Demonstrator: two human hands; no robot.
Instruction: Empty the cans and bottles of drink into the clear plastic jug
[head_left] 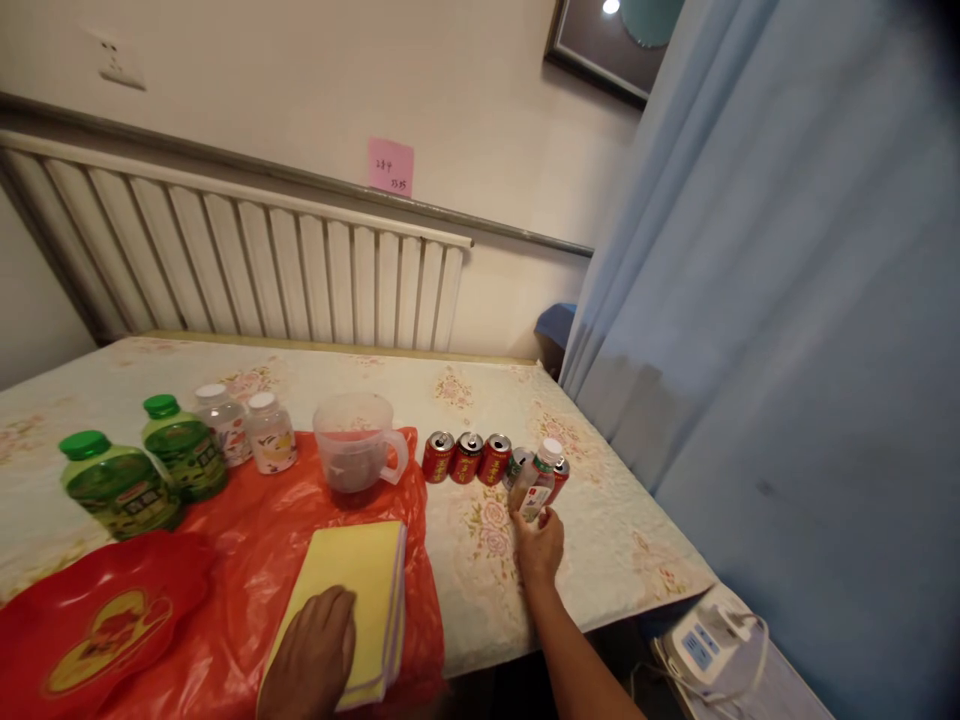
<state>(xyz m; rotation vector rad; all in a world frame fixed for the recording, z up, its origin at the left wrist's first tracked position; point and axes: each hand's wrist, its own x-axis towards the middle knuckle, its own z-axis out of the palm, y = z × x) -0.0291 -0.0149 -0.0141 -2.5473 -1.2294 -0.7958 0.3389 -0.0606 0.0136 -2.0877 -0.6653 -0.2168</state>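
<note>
My right hand (538,545) is closed round the base of a small clear bottle with a white cap (536,484), which leans a little beside a row of red cans (466,457) on the flowered tablecloth. A green can (516,464) and another red can (559,474) stand just behind the bottle. My left hand (311,655) lies flat, fingers together, on a folded yellow cloth (360,585) that rests on a red plastic sheet (247,560).
A clear measuring jug (356,442) stands on the red sheet. Two green-capped bottles (124,485) and two small white-capped bottles (247,428) stand at the left, with a red tray (90,615) in front. The table edge (645,600) and a blue curtain (787,350) are at the right.
</note>
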